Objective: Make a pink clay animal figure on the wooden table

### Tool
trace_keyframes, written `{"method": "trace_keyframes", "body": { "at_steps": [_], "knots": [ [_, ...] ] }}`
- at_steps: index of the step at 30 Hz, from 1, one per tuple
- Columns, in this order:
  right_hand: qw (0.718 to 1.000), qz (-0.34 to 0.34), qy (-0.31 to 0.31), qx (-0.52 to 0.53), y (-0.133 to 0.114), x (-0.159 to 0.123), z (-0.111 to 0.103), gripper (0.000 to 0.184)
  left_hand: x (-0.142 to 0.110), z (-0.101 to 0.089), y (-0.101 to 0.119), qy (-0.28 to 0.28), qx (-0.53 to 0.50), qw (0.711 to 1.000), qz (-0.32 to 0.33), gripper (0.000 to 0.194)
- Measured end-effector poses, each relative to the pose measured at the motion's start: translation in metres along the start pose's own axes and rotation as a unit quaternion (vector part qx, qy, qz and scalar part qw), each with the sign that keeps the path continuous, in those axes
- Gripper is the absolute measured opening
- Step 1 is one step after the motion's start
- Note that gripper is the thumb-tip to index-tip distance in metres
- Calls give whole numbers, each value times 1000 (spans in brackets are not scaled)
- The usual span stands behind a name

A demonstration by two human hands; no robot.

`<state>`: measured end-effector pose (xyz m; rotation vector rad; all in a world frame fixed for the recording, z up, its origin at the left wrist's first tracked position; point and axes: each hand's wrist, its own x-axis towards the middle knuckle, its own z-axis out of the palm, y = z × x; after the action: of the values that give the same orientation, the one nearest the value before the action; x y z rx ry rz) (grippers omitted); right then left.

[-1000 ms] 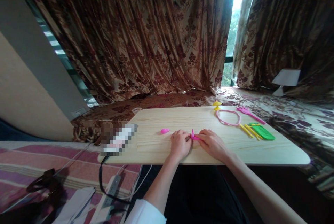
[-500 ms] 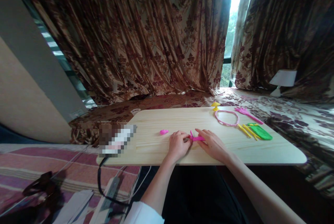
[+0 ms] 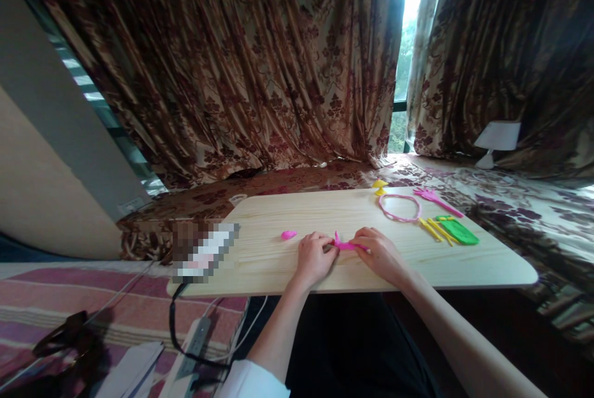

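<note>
A small bright pink clay piece [image 3: 344, 243] lies on the pale wooden table [image 3: 487, 262], pinched between both hands. My left hand [image 3: 312, 257] curls its fingers onto the piece's left end. My right hand [image 3: 379, 252] grips its right end with bent fingers. A smaller pink clay lump [image 3: 288, 234] sits apart on the table, just left of my left hand.
At the table's far right lie a pink ring [image 3: 400, 207], a yellow piece [image 3: 380, 187], a pink hand-shaped tool [image 3: 436, 199], yellow sticks [image 3: 434, 228] and a green slab [image 3: 457, 230]. A blurred object [image 3: 202, 249] sits at the left edge. A power strip and cables [image 3: 190, 354] hang below.
Both hands stay on the pink clay piece; my right fingers have curled closer over its end. The view has drifted slightly to the right.
</note>
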<state>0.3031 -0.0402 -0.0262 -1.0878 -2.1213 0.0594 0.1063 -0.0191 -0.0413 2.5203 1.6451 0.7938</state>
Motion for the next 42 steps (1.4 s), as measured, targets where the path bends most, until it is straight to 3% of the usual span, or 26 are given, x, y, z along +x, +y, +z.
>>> {"method": "trace_keyframes", "body": {
  "at_steps": [5, 10, 19, 33, 37, 42],
  "knots": [
    [1000, 11, 12, 16, 18, -1, -11, 26, 0, -1, 1, -1, -1, 1000, -1, 27],
    [999, 38, 12, 17, 31, -13, -19, 16, 0, -1, 2, 3, -7, 1000, -6, 27],
    [996, 82, 29, 20, 26, -18, -13, 27, 0, 0, 0, 1, -16, 1000, -5, 27],
    [992, 103, 58, 41, 24, -21, -12, 25, -1, 1, 3, 19, -48, 999, -3, 25],
    [990, 105, 74, 52, 24, -23, -13, 24, -10, -18, 0, 39, -62, 997, 1, 21],
    [984, 119, 113, 72, 27, -23, -13, 24, -16, -65, -49, 100, -36, 992, -69, 21]
  ]
}}
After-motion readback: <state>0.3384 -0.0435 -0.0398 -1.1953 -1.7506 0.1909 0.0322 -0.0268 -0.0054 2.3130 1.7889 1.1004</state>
